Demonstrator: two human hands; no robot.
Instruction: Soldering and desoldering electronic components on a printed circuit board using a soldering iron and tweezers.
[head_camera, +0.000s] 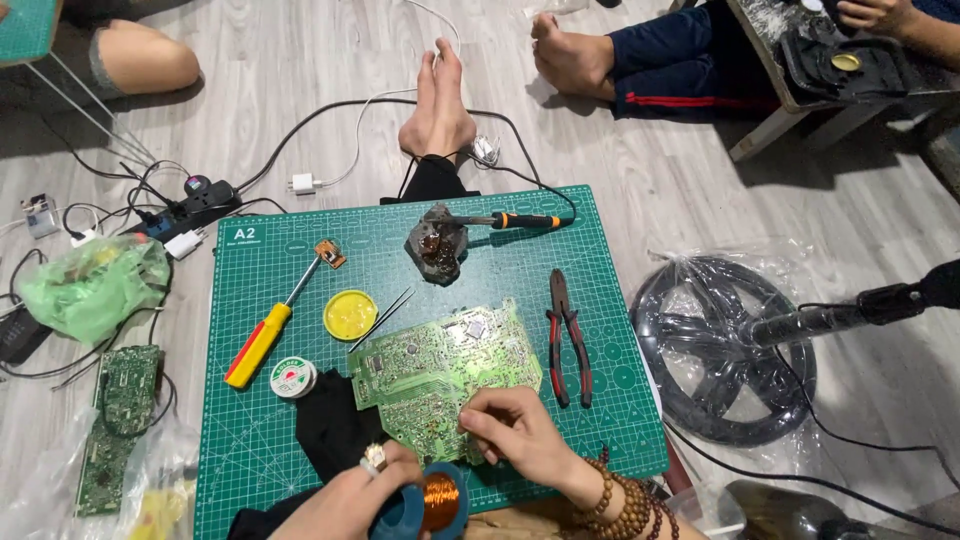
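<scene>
Head view: person seated at a green cutting mat (300, 440).
Left hand (345, 495): curled round a copper wire spool (432, 503), near edge.
Right hand (515, 428): fingertips pinching the circuit board (440, 375), mid-mat.
Right of board: red pliers (568, 338).

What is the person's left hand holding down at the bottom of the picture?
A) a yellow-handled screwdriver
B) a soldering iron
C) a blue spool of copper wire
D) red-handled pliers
C: the left hand grips a blue spool of copper wire, while the screwdriver, pliers and soldering iron lie untouched on the green cutting mat.
</scene>
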